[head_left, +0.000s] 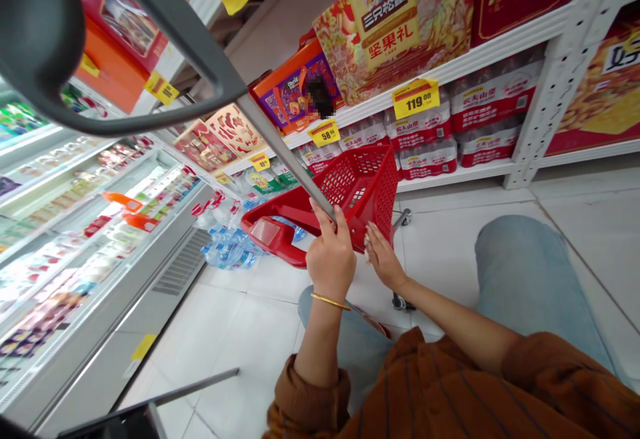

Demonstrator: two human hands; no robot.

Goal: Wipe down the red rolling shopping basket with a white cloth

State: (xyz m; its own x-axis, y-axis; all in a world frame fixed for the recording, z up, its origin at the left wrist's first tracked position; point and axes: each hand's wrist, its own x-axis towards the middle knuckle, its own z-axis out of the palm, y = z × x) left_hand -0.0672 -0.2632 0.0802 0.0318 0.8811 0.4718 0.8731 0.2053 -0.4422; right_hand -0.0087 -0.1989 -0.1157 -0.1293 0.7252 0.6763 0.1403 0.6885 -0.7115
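A red plastic shopping basket on casters [384,182] stands tilted in the view, in front of the shelves. Its grey metal pull rod [283,149] slants up to a dark grey loop handle [200,46] close to the camera. My left hand [331,256], with a gold bangle at the wrist, is closed at the rod's lower end, two fingers straddling it. Beside it, my right hand [384,258] lies with fingers stretched out against the basket's lower side. The undersides of both hands' fingers are partly hidden.
Shelves hold a nut gift box [390,32], an orange-and-purple box [297,89] and packs of bottled water [427,159]. Large bottles [233,246] stand on the floor. A chilled display case [125,292] runs along the left. A metal bar [195,386] juts in at lower left.
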